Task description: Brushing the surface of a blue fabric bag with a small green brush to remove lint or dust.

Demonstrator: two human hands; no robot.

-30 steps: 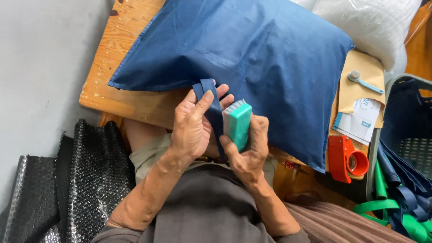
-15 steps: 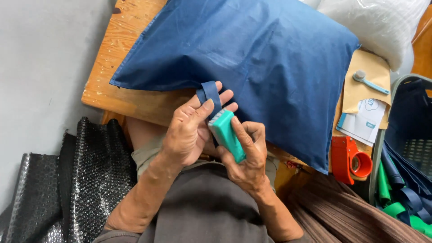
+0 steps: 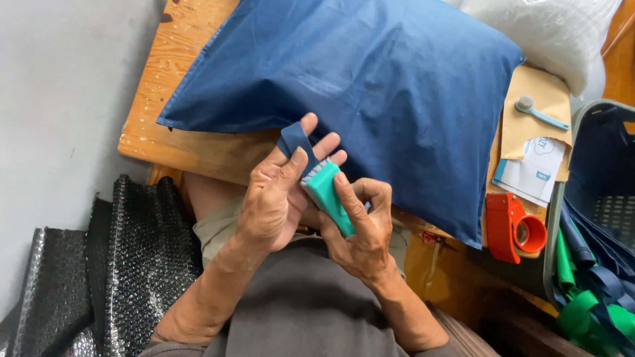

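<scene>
1. We see our left hand (image 3: 274, 201) raised above our lap, just at the near edge of the wooden table (image 3: 192, 142); its grip is closed on a folded dark blue strap (image 3: 296, 140), which runs up between the thumb and the stretched fingers
2. Our right hand (image 3: 362, 231) is just beside the left one, and the two hands touch each other; its grip holds a small teal block (image 3: 329, 192), with the forefinger lying along the top of it and the thumb under it
3. The teal block is tilted, its upper end touches the fingers of the left hand near the strap; this end looks pale and ridged, but we cannot tell exactly what it is
4. A big dark blue fabric bag (image 3: 370, 86) lies flat on the table behind the hands and covers most of it
5. To the right of the bag there is a brown envelope (image 3: 529, 132) with a small light blue brush (image 3: 539, 114) on it, and a white paper below it
6. An orange tape dispenser (image 3: 512, 228) stands near the right edge of the table, beside a dark basket (image 3: 598, 158) with blue and green straps
7. Black bubble wrap (image 3: 126, 264) lies on the floor at our left side
</scene>
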